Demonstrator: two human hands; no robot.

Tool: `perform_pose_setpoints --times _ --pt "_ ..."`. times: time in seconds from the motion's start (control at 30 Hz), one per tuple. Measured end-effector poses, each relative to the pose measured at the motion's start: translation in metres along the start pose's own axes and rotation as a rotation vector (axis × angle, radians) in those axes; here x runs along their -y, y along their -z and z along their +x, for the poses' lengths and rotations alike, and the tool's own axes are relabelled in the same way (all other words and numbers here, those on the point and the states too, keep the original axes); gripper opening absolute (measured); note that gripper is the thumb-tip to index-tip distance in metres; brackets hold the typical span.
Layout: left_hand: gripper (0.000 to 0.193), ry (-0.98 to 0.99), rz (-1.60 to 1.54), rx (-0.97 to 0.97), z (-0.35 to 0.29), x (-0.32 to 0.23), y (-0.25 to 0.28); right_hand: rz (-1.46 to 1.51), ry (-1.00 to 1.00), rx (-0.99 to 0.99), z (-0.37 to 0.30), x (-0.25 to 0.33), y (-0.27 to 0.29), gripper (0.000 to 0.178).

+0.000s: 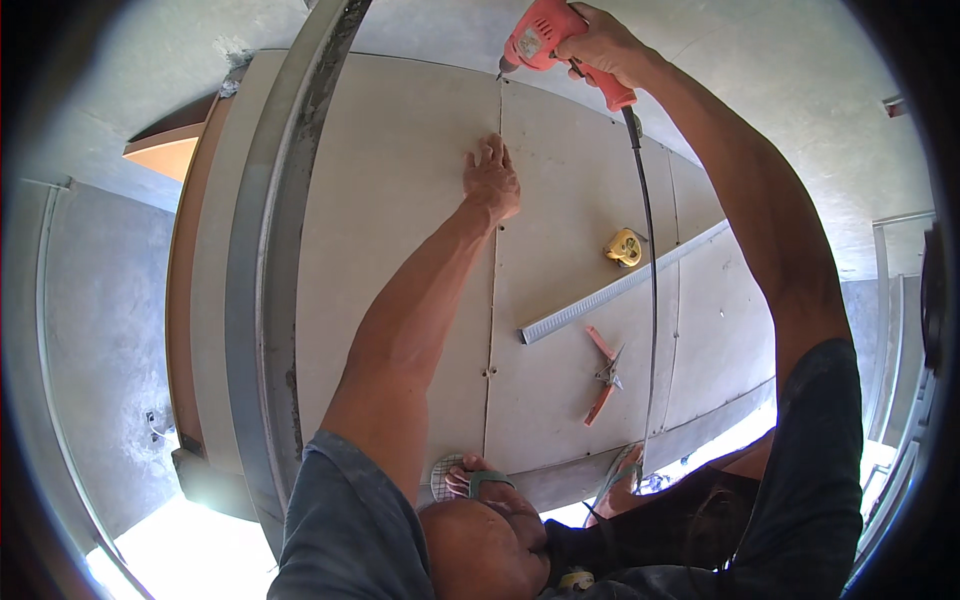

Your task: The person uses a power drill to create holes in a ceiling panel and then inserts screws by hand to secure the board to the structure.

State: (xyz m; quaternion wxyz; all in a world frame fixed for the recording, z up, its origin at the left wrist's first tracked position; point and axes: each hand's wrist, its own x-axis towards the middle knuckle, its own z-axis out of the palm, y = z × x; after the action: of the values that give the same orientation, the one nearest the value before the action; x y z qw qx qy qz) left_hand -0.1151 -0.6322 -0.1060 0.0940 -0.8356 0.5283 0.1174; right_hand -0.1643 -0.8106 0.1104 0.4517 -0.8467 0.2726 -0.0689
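Note:
A red corded power drill is gripped by my right hand, my arm stretched far forward. Its bit points down beside the far end of a seam between two pale boards; I cannot tell whether the tip touches. My left hand rests on the boards over that same seam, nearer to me than the drill, with its fingers apart and nothing in it. The drill's black cord runs back toward my feet.
Right of the seam lie a yellow tape measure, a long metal channel and red-handled snips. A grey metal beam rises along the left. Bright gaps show beyond the board's near edge, close to my sandalled foot.

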Motion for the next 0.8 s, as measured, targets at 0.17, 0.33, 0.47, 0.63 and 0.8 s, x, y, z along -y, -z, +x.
perform_pose_setpoints --times 0.17,0.33,0.47,0.63,0.8 --pt "0.087 -0.071 -0.025 -0.006 -0.003 0.015 0.001 -0.138 -0.002 0.093 0.002 0.007 0.001 0.058" --pt "0.087 -0.122 0.012 0.116 -0.005 0.017 0.028 -0.362 0.061 0.262 0.012 0.022 0.018 0.057" --pt "0.088 -0.121 0.028 0.165 -0.008 0.021 0.035 -0.514 0.056 0.308 0.025 0.035 0.023 0.056" --pt "0.089 -0.095 -0.032 0.169 -0.008 0.021 0.03 -0.501 0.096 0.475 0.027 0.027 0.044 0.058" --pt "0.088 -0.11 -0.036 0.138 -0.01 0.025 0.022 -0.532 0.087 0.468 0.024 0.024 0.048 0.055"
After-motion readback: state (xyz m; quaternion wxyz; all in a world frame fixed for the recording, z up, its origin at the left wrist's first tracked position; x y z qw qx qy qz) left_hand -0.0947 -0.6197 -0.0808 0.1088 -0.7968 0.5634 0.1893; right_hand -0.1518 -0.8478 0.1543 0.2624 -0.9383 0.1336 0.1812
